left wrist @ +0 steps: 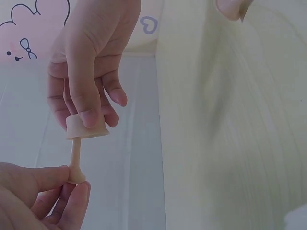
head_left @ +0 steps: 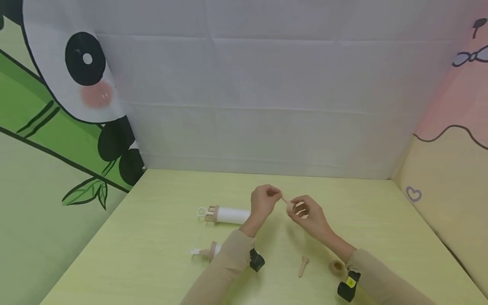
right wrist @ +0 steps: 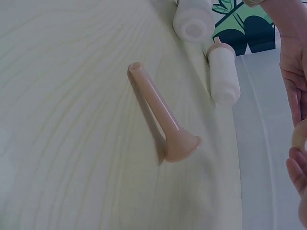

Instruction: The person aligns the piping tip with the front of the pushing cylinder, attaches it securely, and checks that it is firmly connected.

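Observation:
My left hand (head_left: 263, 201) pinches a slim beige nozzle (left wrist: 76, 153) by its flared end, between thumb and fingers. The fingers and thumb of my right hand (head_left: 310, 214) grip a round beige screw cap (left wrist: 76, 128) by its rim. In the left wrist view the nozzle's narrow end meets the cap's underside, with the nozzle nearly upright. Both hands are raised above the table. In the right wrist view only part of the cap shows, at the right edge. Below the hands a second beige nozzle (right wrist: 160, 108) with a flared end lies on the table.
A white tube (head_left: 232, 215) with a beige end and a white looped handle lies left of the hands. Nearer lies another white tube (head_left: 218, 249), partly behind my left sleeve. A beige ring (head_left: 337, 267) sits beside my right wrist. A pale wall (head_left: 267, 140) stands behind the table.

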A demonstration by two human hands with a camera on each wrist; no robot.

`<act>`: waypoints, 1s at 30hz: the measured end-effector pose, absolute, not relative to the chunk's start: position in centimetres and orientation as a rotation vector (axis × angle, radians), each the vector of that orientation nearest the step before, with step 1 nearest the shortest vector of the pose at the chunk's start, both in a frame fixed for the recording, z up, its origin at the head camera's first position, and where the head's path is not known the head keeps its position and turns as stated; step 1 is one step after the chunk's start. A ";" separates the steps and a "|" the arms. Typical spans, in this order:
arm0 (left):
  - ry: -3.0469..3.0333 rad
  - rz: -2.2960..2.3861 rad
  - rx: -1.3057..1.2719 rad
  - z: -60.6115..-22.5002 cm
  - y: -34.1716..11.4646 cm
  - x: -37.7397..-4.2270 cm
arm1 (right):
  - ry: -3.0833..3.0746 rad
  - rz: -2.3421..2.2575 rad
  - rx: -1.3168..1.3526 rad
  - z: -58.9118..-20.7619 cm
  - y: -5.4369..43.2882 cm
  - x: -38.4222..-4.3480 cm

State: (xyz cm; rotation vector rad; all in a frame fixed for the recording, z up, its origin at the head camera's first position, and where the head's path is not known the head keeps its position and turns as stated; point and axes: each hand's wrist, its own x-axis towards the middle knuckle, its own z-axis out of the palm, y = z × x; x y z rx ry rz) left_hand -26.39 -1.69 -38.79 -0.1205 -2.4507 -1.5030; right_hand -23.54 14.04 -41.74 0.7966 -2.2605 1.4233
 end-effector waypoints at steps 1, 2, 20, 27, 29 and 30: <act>-2.451 -1.506 -0.120 -38.8 -1.7 -26.3 | -2.263 1.425 0.800 -41.4 13.9 -23.3; -2.449 -1.515 -0.121 -38.8 -1.7 -26.3 | -2.267 1.420 0.801 -41.1 13.8 -23.1; -2.382 -1.682 -0.150 -39.6 -2.0 -25.4 | -2.221 1.514 0.782 -40.9 13.2 -23.5; -2.339 -1.716 -0.157 -40.0 -2.2 -25.4 | -2.202 1.578 0.696 -40.8 12.3 -23.4; -2.332 -1.740 -0.156 -40.0 -2.3 -25.5 | -2.188 1.601 0.691 -40.8 12.0 -23.4; -2.329 -1.754 -0.155 -40.0 -2.3 -25.5 | -2.180 1.611 0.694 -40.8 11.8 -23.5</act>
